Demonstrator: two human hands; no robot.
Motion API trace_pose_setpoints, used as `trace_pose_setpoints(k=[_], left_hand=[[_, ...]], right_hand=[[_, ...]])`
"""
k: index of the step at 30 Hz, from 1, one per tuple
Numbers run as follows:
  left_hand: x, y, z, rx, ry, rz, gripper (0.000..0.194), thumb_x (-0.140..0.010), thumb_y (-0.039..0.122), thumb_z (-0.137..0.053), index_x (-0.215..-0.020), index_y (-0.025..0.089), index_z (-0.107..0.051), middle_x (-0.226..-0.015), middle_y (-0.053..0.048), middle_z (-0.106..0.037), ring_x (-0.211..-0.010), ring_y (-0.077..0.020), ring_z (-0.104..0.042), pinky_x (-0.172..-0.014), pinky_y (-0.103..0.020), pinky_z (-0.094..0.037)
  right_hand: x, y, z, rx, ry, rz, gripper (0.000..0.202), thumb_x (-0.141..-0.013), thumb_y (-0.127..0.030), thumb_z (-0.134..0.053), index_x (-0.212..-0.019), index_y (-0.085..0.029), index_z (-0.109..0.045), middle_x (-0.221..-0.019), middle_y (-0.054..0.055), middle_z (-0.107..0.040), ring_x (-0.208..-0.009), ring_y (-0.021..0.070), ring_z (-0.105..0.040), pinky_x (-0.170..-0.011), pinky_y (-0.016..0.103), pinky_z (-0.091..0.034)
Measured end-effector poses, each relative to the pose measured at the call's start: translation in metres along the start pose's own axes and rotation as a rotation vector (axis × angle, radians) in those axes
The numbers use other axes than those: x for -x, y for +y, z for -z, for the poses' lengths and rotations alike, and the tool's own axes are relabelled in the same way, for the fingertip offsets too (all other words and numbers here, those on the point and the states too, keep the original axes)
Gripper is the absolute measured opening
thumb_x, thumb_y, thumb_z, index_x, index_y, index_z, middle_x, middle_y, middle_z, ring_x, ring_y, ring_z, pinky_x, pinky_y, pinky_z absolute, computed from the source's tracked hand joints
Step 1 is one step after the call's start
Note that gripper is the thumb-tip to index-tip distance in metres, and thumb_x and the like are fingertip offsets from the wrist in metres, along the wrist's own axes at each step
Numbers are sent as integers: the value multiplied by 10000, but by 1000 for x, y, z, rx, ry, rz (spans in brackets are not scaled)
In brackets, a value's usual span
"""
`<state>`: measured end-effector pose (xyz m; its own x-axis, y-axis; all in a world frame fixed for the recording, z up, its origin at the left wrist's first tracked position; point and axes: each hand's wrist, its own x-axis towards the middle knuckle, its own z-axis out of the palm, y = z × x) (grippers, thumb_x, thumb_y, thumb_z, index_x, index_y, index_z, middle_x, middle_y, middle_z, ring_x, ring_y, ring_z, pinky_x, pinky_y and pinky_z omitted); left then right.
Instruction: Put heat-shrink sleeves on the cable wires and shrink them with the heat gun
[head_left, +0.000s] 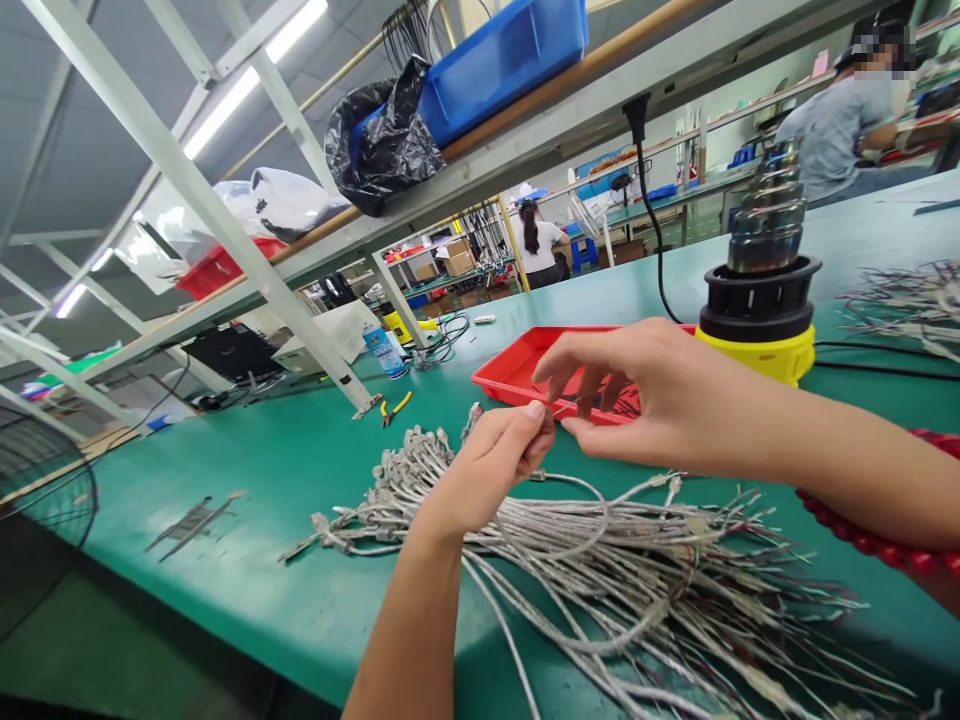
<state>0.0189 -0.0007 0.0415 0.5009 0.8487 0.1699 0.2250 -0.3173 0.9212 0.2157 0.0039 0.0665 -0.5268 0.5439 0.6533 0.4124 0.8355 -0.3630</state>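
Observation:
My left hand [495, 462] is closed in a pinch, with thin wire ends [564, 404] poking out past its thumb tip. A grey cable [574, 480] seems to run out from beneath this hand, though the fingers hide most of the grip. My right hand [649, 395] hovers just to the right, thumb and fingers curved and apart, close to those wire ends. Below both hands lies a large bundle of grey cables [555, 540], connectors at the left and stripped wires at the right. Behind the right hand sits a red tray [517, 365] with small dark pieces inside.
A black and yellow heater-like device [757, 300] with a metal top stands at the right, its cord trailing. Yellow-handled pliers [395, 408], a spray can [385, 352] and metal strips [193, 525] lie or stand leftward. A shelf with a blue bin [502, 65] crosses overhead. Two people sit farther back.

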Motion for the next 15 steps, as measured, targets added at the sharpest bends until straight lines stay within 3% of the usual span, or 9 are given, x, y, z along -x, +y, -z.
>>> trace_pose_setpoints(k=[3,6,10,15], left_hand=[[-1,1,0,-106,47,-21,449,-1003,458,-369,-635,201,-359,-567,64,-288,-492,-81,-201,-447,-251,-176],[-2,0,-3,-129,84,-57,450,-999,479,-372,-643,204,-356,-560,66,-296,-483,-81,-205,-448,-249,-194],[-4,-4,-6,-151,164,-108,472,-998,508,-363,-637,203,-360,-550,59,-318,-495,-86,-243,-461,-252,-219],[-2,-4,-6,-251,199,-189,452,-1013,400,-368,-611,194,-334,-570,45,-338,-538,-94,-257,-494,-266,-224]], right_hand=[[1,3,-4,270,-10,85,108,-817,-177,-620,-794,-197,-723,-746,5,-712,-622,129,-576,-561,264,-316],[2,4,-11,494,64,165,185,-851,-190,-588,-690,-181,-680,-663,10,-674,-528,140,-507,-512,290,-222],[3,-2,-22,620,206,267,190,-838,-160,-574,-652,-174,-614,-610,12,-608,-519,156,-484,-506,300,-215],[5,-12,-30,673,265,248,179,-820,-141,-556,-647,-176,-585,-617,15,-585,-552,151,-476,-524,301,-216]])
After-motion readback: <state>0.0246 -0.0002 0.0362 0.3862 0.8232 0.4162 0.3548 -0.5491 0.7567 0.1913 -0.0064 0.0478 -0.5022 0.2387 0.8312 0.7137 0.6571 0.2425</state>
